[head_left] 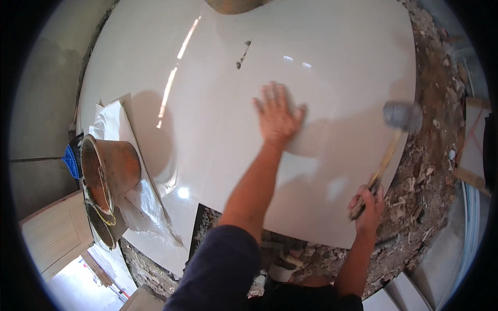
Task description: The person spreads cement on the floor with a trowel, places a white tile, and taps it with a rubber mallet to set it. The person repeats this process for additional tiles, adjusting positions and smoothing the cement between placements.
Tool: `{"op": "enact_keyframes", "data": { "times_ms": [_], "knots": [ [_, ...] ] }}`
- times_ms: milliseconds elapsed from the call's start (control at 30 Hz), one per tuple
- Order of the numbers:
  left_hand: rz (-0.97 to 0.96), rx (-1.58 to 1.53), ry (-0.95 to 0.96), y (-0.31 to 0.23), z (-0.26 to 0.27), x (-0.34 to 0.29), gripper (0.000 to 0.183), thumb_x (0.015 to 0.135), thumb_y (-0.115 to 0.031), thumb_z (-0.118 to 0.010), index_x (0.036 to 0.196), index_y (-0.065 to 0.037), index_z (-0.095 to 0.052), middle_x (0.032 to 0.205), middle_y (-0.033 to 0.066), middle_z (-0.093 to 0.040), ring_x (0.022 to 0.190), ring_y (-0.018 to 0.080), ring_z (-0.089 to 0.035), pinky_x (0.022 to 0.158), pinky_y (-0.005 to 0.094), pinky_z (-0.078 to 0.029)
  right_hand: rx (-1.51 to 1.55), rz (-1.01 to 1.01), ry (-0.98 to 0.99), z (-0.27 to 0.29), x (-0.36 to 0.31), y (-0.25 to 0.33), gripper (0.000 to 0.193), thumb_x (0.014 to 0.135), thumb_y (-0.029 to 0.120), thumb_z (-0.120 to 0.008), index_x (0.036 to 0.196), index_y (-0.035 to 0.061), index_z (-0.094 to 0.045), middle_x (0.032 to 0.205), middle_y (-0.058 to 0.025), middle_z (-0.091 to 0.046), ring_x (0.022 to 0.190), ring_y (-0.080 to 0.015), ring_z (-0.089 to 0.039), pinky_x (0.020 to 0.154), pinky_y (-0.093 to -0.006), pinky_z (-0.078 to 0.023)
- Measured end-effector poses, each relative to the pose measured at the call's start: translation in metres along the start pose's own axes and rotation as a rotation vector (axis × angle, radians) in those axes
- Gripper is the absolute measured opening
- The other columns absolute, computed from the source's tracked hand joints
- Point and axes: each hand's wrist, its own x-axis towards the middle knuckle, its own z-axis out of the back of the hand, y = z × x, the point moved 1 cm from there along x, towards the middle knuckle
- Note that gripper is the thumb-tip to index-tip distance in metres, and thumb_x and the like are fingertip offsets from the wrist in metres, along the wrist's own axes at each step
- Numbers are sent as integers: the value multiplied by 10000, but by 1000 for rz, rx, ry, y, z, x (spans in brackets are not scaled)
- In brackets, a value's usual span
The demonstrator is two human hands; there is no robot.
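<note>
My left hand (278, 118) lies on the glossy pale floor tiles (218, 129), palm down with the fingers spread. In my right hand (368, 206) is the handle of a rubber mallet (386, 158), gripped near its end. The mallet's grey head is blurred and appears above the tiles' right edge; I cannot tell whether it touches them. A small dark smear of debris (243, 55) marks the tiles beyond my left hand.
At the left, an orange-brown bucket (120, 166) stands by white plastic sheeting (111, 124), with a blue plastic object (71, 160) beside it. Broken rubble (410, 202) borders the tiles on the right and near side. Part of another rounded container (233, 5) shows at the far edge.
</note>
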Motion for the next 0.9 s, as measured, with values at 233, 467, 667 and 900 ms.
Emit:
{"op": "enact_keyframes", "data": {
  "times_ms": [233, 467, 667, 900],
  "knots": [
    [236, -14, -65, 46, 4, -5, 914, 898, -654, -350, 1485, 26, -180, 1551, 247, -129, 1456, 377, -44, 1154, 557, -15, -400, 100, -151, -13, -20, -47, 323, 954, 194, -526, 1208, 1, -480, 762, -81, -558, 605, -156, -561, 551, -299, -466],
    [313, 2, -26, 43, 9, 1, 939, 885, -701, -303, 1499, -5, -161, 1551, 244, -121, 1456, 373, -42, 1163, 539, -37, -677, 98, 46, -17, -18, -66, 370, 952, 221, -556, 1210, -34, -483, 884, -201, -639, 748, -302, -647, 690, -390, -501],
    [372, -62, -103, 45, 10, 4, 996, 844, -723, -397, 1489, 7, -187, 1525, 276, -166, 1449, 399, -54, 1157, 548, -42, -838, 257, 87, -53, -2, -48, 369, 954, 230, -554, 1211, -25, -483, 864, -204, -632, 739, -356, -640, 685, -417, -500],
    [379, -49, -95, 47, 10, 5, 1000, 842, -754, -346, 1493, -10, -197, 1536, 259, -158, 1451, 384, -64, 1159, 547, -58, -950, 302, 177, -94, 31, -49, 376, 966, 260, -534, 1211, -19, -470, 849, -209, -630, 750, -365, -644, 683, -442, -499]
  ]
}}
